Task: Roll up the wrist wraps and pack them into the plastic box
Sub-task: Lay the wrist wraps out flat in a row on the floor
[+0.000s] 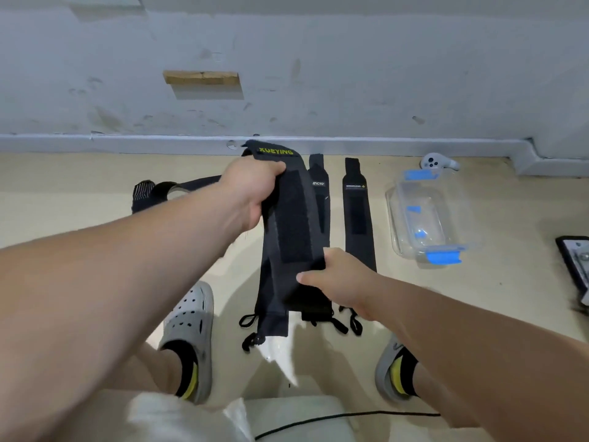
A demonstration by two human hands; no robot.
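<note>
A pale beige floor (95, 173) runs up to a scuffed grey-white wall (350, 74) with a low skirting ledge (382, 145) along its foot. A short wooden block (201, 77) is fixed to the wall. At the floor's far edge, close to the skirting, lies a white handheld controller (438, 162). Just in front of it sits the clear plastic box (390, 199), lidless, with blue clips (444, 257) at its near and far ends. A dark flat object (573, 260) is cut off by the right border. At the near edge, two grey perforated clogs (191, 317) sit on either side of the work, and a black cable (334, 417) crosses below them.

The black wrist wrap (293, 218) marked XUEYING in yellow is held up over the middle of the floor, stretched flat and tilted, with a darker fastening patch down its face. The left hand (251, 189) grips its upper end, fingers curled round the left edge. The right hand (341, 275) pinches its lower part, thumb on the front. It hides most of a second wrap (318, 183) lying flat on the floor behind it. A third wrap (358, 215) lies straight just to the right, between that one and the box, apart from both. A fourth wrap (149, 191) lies loosely curved at the left, its striped end showing. Thin black loops trail from the near ends of the wraps.
</note>
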